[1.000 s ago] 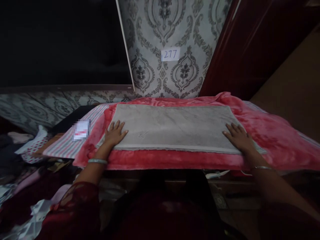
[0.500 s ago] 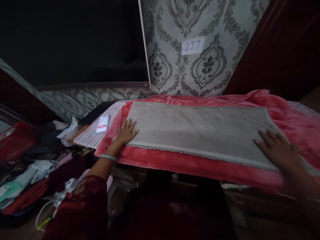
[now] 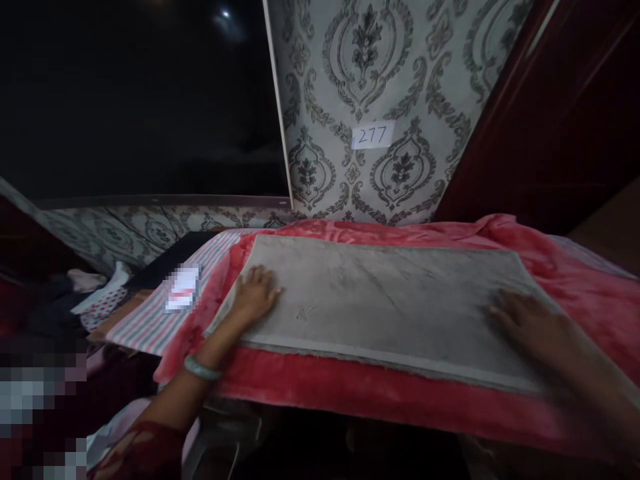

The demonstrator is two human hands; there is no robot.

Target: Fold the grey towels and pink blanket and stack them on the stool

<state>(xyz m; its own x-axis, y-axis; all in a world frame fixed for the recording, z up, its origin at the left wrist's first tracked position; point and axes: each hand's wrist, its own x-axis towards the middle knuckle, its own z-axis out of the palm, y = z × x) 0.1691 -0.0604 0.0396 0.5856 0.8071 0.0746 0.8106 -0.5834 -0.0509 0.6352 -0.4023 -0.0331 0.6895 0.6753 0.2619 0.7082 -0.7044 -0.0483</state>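
Right hand (image 3: 533, 327), blurred but open, and left hand (image 3: 255, 297), spread, had shifted slightly inward, leaving the grey cloth (image 3: 380, 293) nearly flat beneath and between them.

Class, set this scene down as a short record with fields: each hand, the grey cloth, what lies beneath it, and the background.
Left hand: left hand palm down, on the cloth's left end
Right hand: right hand over its right end, blurred; contact unclear
Cloth: grey cloth, spread out, lightly creased
Beneath: red blanket; striped cloth shows at left
Background: patterned wall, paper reading "277", dark screen
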